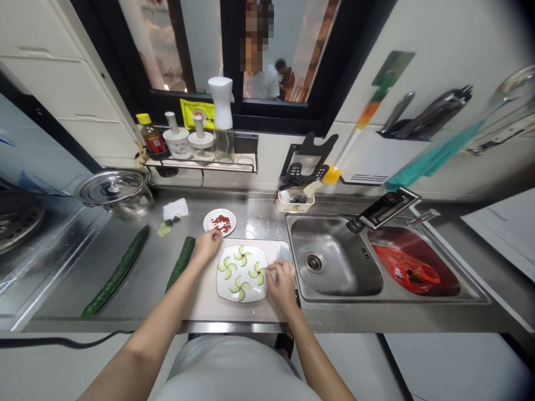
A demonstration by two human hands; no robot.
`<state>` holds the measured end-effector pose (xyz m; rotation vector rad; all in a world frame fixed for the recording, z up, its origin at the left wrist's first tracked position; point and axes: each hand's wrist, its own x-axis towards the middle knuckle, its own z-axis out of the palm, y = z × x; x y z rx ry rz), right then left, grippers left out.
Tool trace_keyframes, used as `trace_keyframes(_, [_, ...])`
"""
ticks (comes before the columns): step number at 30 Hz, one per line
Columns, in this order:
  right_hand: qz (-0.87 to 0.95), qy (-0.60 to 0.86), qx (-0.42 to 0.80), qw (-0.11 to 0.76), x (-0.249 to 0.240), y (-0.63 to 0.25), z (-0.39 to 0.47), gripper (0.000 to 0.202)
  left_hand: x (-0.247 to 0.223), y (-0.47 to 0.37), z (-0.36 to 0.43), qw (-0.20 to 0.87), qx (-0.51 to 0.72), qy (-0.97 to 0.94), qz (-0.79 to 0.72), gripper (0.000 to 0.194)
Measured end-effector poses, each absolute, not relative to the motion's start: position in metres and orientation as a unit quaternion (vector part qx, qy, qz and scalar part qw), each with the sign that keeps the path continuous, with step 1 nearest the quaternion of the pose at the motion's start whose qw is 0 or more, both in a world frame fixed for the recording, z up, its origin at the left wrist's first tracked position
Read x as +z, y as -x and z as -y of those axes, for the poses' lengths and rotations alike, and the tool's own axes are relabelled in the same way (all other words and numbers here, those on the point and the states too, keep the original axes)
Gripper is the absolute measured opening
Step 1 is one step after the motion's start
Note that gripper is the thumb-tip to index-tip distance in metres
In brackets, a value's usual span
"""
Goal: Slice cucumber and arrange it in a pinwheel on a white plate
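Note:
My left hand (208, 246) reaches to the near rim of a small white dish (208, 221) holding small red pieces (223, 224) that look like goji berries. Its fingers are pinched together; anything between them is too small to see. My right hand (283, 281) is at the right edge of a white square plate (229, 284), its fingertips pinched close to a pinwheel of cucumber slices (256, 273). Several such pinwheels lie on the plate, some with red centres. The plate rests on a pale cutting board (204, 303). A knife blade (285, 254) shows beyond my right hand.
One whole cucumber (117, 273) and a cut cucumber (181, 262) lie to the left. Behind them are cucumber scraps (164, 228) and a lidded steel pot (129, 195). A double sink (334, 262) with a faucet (382, 209) and red bag (407, 270) is on the right.

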<state>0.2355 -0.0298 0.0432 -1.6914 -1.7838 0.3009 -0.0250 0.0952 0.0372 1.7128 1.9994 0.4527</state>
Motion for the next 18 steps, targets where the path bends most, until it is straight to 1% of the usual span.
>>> trace_keyframes(5, [0.683,0.642,0.117,0.327,0.041,-0.236,0.031,0.016,0.036,0.06,-0.132,0.191,0.115,-0.592,-0.775,0.025])
trace_keyframes(11, [0.685,0.641,0.115,0.326,0.038,-0.234,0.029,0.015,0.038,0.069,-0.16,0.144,0.043,-0.621,-0.769,0.03])
trace_keyframes(18, [0.683,0.643,0.113,0.326,0.041,-0.233,0.03,0.015,0.034,0.061,-0.174,0.131,0.03,-0.66,-0.739,0.027])
